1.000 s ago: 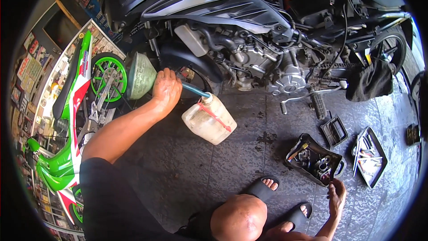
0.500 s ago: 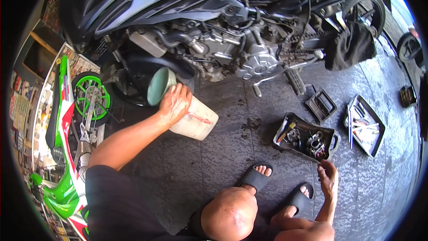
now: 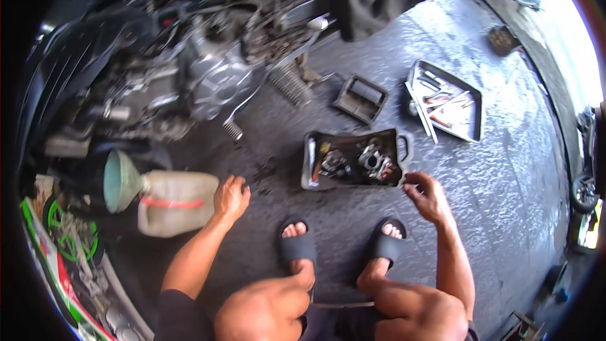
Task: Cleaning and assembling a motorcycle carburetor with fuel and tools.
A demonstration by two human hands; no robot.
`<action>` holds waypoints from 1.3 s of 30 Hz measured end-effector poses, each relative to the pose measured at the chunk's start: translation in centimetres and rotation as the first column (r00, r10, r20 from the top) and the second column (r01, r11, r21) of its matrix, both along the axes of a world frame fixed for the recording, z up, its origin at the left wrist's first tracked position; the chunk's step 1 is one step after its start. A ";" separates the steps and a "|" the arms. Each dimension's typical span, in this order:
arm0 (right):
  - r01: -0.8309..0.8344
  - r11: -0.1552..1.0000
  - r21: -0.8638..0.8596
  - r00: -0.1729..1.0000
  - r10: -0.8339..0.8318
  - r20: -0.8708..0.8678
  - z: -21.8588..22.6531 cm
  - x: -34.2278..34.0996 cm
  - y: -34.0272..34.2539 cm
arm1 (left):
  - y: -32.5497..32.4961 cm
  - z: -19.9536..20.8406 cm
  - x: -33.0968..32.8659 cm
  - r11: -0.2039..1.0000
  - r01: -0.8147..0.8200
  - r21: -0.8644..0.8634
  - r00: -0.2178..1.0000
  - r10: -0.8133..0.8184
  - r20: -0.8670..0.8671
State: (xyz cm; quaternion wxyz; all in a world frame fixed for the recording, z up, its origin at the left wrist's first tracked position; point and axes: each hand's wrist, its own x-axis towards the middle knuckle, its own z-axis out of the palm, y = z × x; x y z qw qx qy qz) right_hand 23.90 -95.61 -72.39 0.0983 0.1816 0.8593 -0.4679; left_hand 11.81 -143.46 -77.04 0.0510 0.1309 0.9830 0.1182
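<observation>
Dark flooring (image 3: pixel 344 215) stretches beside a motorcycle (image 3: pixel 218 85), the hands well apart: left hand (image 3: pixel 231 199), fingers relaxed, by a plastic jug (image 3: pixel 177 202) at left; right hand (image 3: pixel 428 196), grip unclear, at a parts bin (image 3: pixel 350 141), center frame, likely heavy, best held by its handle (image 3: pixel 409 146).

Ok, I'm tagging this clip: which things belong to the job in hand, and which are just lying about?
Likely in the job:
jug, by the left hand
funnel, at its mouth
bin of parts, by the right hand
dark bike, engine exposed

Seemingly lying about, untouched:
tray of tools
small tray
green bike
</observation>
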 end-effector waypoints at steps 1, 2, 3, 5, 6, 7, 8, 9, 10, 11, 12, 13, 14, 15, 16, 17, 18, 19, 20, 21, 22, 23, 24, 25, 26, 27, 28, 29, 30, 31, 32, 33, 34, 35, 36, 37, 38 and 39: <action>0.020 0.999 0.025 0.999 -0.021 0.036 -0.3 -0.1 0.4 | 1.3 -1.3 -0.9 1.000 -0.027 0.000 0.996 0.027 0.086; 0.068 0.997 0.041 0.997 -0.069 0.030 -0.9 -0.3 0.8 | 2.6 -2.4 -1.7 0.999 -0.028 0.040 0.994 0.023 0.106; 0.119 0.990 0.080 0.991 -0.123 0.047 -1.6 -0.4 1.2 | 4.1 -3.5 -2.5 0.998 -0.046 0.035 0.980 0.039 0.193; 0.164 0.984 0.066 0.986 -0.165 0.018 -3.7 -1.1 2.4 | 6.7 -5.3 -3.9 0.988 -0.101 0.120 0.966 0.068 0.251; 0.236 0.972 0.019 0.972 -0.236 0.009 -4.8 -1.4 3.0 | 7.8 -6.0 -4.6 0.975 -0.081 0.208 0.975 0.034 0.218; 0.302 0.952 -0.044 0.953 -0.301 0.022 -6.0 -1.6 3.2 | 8.6 -6.5 -5.1 0.970 -0.096 0.223 0.966 0.036 0.256; 0.316 0.945 -0.087 0.949 -0.312 0.054 -7.1 -2.2 4.0 | 9.3 -7.0 -5.3 0.958 -0.052 0.282 0.979 -0.006 0.202; 0.245 0.969 -0.039 0.969 -0.245 0.000 -7.7 -2.6 4.8 | 9.4 -7.2 -5.4 0.959 -0.020 0.282 0.985 -0.030 0.170; 0.313 0.948 -0.063 0.949 -0.310 0.057 -8.5 -3.4 4.8 | 9.1 -7.1 -5.3 0.963 -0.035 0.267 0.985 -0.012 0.174; 0.293 0.954 -0.066 0.956 -0.290 0.046 -9.1 -4.2 4.8 | 8.4 -6.9 -5.1 0.972 -0.065 0.227 0.978 0.017 0.207; 0.287 0.946 -0.152 0.957 -0.291 0.001 -9.6 -4.8 4.6 | 7.6 -7.1 -5.0 0.976 -0.132 0.172 0.967 0.088 0.240; 0.263 0.945 -0.197 0.965 -0.262 0.033 -9.9 -5.3 4.6 | 6.5 -7.4 -5.1 0.966 -0.195 0.172 0.954 0.147 0.261; 0.275 0.941 -0.199 0.961 -0.275 0.025 -10.0 -5.7 4.3 | 5.1 -7.9 -5.4 0.958 -0.236 0.166 0.952 0.194 0.236; 0.207 0.960 -0.187 0.977 -0.214 -0.021 -10.0 -6.1 4.0 | 3.5 -8.9 -6.1 0.964 -0.211 0.163 0.962 0.175 0.212; 0.186 0.970 -0.159 0.980 -0.194 -0.037 -9.9 -6.3 3.9 | 2.2 -10.2 -6.7 0.936 -0.314 0.156 0.939 0.283 0.194; 0.182 0.978 -0.106 0.982 -0.186 -0.031 -9.7 -6.6 3.7 | 0.5 -11.8 -7.4 0.902 -0.407 0.144 0.905 0.377 0.199; 0.188 0.976 -0.111 0.981 -0.191 -0.023 -9.6 -6.5 3.7 | -1.4 -13.4 -8.6 0.873 -0.481 0.080 0.870 0.464 0.168; 0.157 0.982 -0.101 0.987 -0.160 -0.028 -9.2 -6.4 3.8 | -3.7 -15.3 -10.1 0.832 -0.555 0.025 0.821 0.542 0.179; 0.179 0.979 -0.097 0.984 -0.177 0.029 -9.0 -6.0 3.9 | -6.3 -17.1 -11.1 0.827 -0.562 0.002 0.825 0.560 0.073; 0.201 0.974 -0.104 0.979 -0.195 0.064 -8.7 -5.7 4.3 | -8.9 -19.0 -12.7 0.797 -0.603 0.036 0.797 0.604 -0.009; 0.219 0.975 -0.036 0.974 -0.216 0.063 -8.7 -5.2 4.3 | -13.1 -19.7 -15.6 0.832 -0.544 -0.108 0.839 0.541 -0.062; 0.269 0.961 -0.065 0.956 -0.259 0.140 -8.5 -4.4 4.6 | -16.1 -20.7 -17.8 0.815 -0.467 -0.343 0.884 0.440 -0.158; 0.276 0.961 -0.008 0.948 -0.271 0.165 -8.4 -3.5 4.9 | -18.3 -21.5 -19.7 0.700 -0.382 -0.603 0.924 0.275 -0.266; 0.282 0.959 0.038 0.933 -0.283 0.223 -8.3 -2.4 5.3 | -18.7 -23.1 -19.8 0.718 -0.531 -0.450 0.844 0.495 -0.206; 0.285 0.958 0.047 0.928 -0.287 0.237 -8.2 -1.1 5.8 | -19.1 -24.0 -19.9 0.695 -0.658 -0.290 0.746 0.652 -0.131; 0.326 0.945 0.026 0.906 -0.321 0.276 -8.1 0.3 6.1 | -18.9 -24.6 -20.3 0.658 -0.718 -0.228 0.686 0.724 -0.071; 0.380 0.925 0.004 0.878 -0.362 0.315 -8.2 1.5 6.5 | -18.1 -25.0 -20.5 0.633 -0.747 -0.203 0.652 0.757 -0.037; 0.422 0.907 0.014 0.846 -0.399 0.353 -8.4 2.7 6.8 | -17.2 -25.0 -20.4 0.600 -0.778 -0.188 0.613 0.790 -0.013; 0.449 0.894 0.009 0.830 -0.421 0.367 -8.4 3.8 7.1 | -16.3 -24.8 -20.4 0.574 -0.799 -0.181 0.582 0.813 0.008; 0.494 0.869 0.026 0.788 -0.461 0.408 -8.6 4.8 7.3 | -15.6 -24.5 -20.5 0.552 -0.814 -0.178 0.557 0.830 0.025; 0.478 0.875 0.070 0.792 -0.464 0.396 -8.8 5.7 7.4 | -15.1 -24.0 -20.5 0.524 -0.833 -0.177 0.527 0.849 0.032; 0.485 0.862 0.149 0.758 -0.499 0.420 -8.9 6.4 7.3 | -14.8 -23.8 -20.6 0.513 -0.840 -0.178 0.514 0.856 0.044; 0.507 0.844 0.173 0.734 -0.529 0.427 -9.1 7.1 7.1 | -14.6 -23.6 -20.7 0.503 -0.847 -0.174 0.502 0.863 0.051; 0.507 0.849 0.150 0.752 -0.521 0.404 -9.3 7.8 7.0 | -14.6 -23.5 -20.8 0.496 -0.851 -0.171 0.493 0.868 0.061; 0.499 0.852 0.159 0.754 -0.518 0.405 -9.4 8.3 6.8 | -14.7 -23.5 -20.9 0.485 -0.857 -0.173 0.481 0.874 0.068; 0.504 0.843 0.188 0.729 -0.532 0.431 -9.5 8.7 6.6 | -14.8 -23.7 -21.0 0.479 -0.861 -0.170 0.473 0.878 0.073; 0.527 0.833 0.166 0.706 -0.538 0.461 -9.6 9.2 6.3 | -14.8 -23.9 -21.0 0.473 -0.866 -0.165 0.466 0.881 0.080; 0.523 0.838 0.158 0.719 -0.533 0.447 -9.6 9.5 6.1 | -14.9 -24.0 -21.1 0.466 -0.870 -0.160 0.458 0.885 0.087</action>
